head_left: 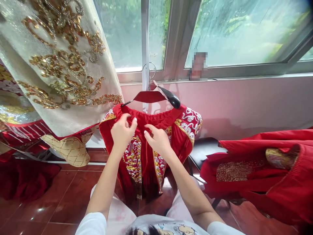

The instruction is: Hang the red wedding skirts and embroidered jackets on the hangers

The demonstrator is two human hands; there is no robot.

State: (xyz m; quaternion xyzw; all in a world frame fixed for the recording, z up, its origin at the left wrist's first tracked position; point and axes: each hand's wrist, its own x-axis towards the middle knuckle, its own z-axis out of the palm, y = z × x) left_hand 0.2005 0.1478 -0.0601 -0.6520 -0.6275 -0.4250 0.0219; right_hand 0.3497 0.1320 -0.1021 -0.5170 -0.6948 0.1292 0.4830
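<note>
A red garment with a gathered elastic waistband [158,117] hangs before me on a dark hanger [150,97]. Silver and gold embroidery [193,119] covers its side and hanging panels. My left hand [123,132] is over the left part of the waistband, thumb and fingertips apart. Just below the band's middle is my right hand [157,138], its thumb and fingers slightly spread. Nothing is visibly held in either hand. The hands face each other with a small gap of red cloth between them. My forearms and hands hide part of the garment.
A cream cloth with gold sequins [70,62] hangs at upper left, above a quilted gold piece [70,150]. More red garments [256,169] lie over a dark chair [205,147] on the right. Behind the hanger stand a metal pole [145,42] and a window sill [244,76].
</note>
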